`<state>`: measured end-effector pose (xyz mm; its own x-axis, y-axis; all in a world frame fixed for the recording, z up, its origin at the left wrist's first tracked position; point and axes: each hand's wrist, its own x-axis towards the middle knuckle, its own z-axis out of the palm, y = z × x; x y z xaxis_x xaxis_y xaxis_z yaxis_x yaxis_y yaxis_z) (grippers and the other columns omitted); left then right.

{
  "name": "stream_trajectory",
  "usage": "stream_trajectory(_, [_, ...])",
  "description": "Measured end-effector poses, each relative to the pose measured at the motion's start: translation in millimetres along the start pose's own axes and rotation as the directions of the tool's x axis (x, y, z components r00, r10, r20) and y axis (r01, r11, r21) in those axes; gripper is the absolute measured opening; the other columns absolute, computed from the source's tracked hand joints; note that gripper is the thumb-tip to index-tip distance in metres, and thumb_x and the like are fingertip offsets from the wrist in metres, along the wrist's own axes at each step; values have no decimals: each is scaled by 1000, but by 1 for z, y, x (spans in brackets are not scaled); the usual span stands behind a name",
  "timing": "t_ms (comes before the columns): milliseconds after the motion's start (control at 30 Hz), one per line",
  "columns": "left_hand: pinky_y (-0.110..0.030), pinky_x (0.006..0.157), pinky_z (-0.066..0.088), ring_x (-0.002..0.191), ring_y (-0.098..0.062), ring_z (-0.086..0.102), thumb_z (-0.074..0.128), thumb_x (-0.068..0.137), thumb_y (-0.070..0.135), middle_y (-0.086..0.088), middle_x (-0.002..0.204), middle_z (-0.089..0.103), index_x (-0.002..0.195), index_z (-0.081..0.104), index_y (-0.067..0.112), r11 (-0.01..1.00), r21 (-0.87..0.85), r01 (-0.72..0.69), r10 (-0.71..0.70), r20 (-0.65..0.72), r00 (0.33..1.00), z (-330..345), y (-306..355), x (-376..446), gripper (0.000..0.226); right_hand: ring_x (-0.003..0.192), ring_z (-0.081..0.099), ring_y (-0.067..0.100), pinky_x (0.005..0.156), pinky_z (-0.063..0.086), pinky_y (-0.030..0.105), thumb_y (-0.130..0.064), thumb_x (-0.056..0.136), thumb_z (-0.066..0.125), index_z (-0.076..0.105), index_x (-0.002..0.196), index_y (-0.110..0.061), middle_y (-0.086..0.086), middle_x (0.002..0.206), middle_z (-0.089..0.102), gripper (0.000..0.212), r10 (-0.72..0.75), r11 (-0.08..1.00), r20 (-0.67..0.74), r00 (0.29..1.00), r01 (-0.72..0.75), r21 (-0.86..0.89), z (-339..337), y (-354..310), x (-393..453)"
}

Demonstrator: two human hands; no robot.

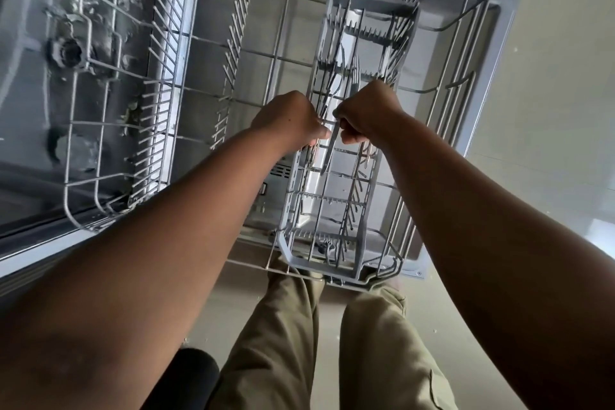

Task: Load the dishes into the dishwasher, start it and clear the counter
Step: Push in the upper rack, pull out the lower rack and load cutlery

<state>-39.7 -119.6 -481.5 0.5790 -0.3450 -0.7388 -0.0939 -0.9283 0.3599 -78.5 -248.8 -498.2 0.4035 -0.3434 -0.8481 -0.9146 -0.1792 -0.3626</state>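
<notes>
I look straight down into the pulled-out lower rack [279,36] of the open dishwasher. A grey plastic cutlery basket [369,236] sits in the rack's right half. Over its middle, my right hand [366,110] pinches the handle of a table knife [329,153] whose blade points down into a basket slot. My left hand [286,116] holds a bunch of cutlery [311,151] at the basket's left edge, its fingers curled round the handles. A fork [354,71] stands in a slot just beyond my hands.
The rack's plate tines [163,83] run along the left half and carry no dishes. The dishwasher tub floor [66,53] with its filter lies at the left. The open door [499,20] is beneath the rack. My legs stand on the pale floor [549,110].
</notes>
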Motion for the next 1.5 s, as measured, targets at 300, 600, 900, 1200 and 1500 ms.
stream_trajectory(300, [-28, 64, 44, 70, -18, 63, 77, 79, 35, 1, 67, 65, 72, 69, 15, 999, -32, -39, 38, -45, 998, 7, -4, -3, 22, 49, 64, 25, 58, 60, 39, -16, 79, 80, 62, 71, 1, 11, 58, 63, 26, -18, 979, -35, 999, 25, 204, 0, 1, 0])
stream_trajectory(600, [-23, 62, 41, 61, -6, 59, 76, 80, 35, 14, 59, 59, 86, 76, 15, 978, -171, -123, 99, -144, 985, 17, -20, -10, 21, 40, 58, 19, 57, 59, 36, -13, 81, 78, 63, 74, 2, 4, 47, 62, 23, -1, 981, 0, 1000, 1, 193, -1, 0, 1])
stream_trajectory(900, [-31, 63, 44, 51, -15, 52, 71, 83, 40, -1, 54, 58, 81, 74, 10, 976, -181, -125, 102, -131, 986, 18, -20, -12, 30, 48, 64, 24, 59, 61, 46, -18, 76, 83, 65, 89, 7, 16, 73, 71, 33, -27, 982, -78, 997, 41, 184, 1, 4, -5])
stream_trajectory(1200, [-37, 77, 50, 92, -28, 60, 58, 93, 38, -9, 97, 66, 102, 69, 8, 974, -77, -214, 144, -522, 841, 28, -27, -35, 33, 87, 67, 22, 82, 50, 25, -35, 94, 58, 67, 101, -10, 9, 94, 71, 28, -348, 929, -303, 887, 284, -236, 10, 31, -33])
stream_trajectory(1500, [-49, 118, 2, 149, -33, -5, 18, 91, 71, -9, 163, -6, 156, 8, 27, 967, 253, 36, 71, -401, 913, 54, -66, -104, 79, 148, -8, 34, 119, -3, 48, -63, 93, 35, -15, 152, -13, 12, 162, -9, 92, -525, 484, 72, 848, 367, -794, 41, 67, -101])
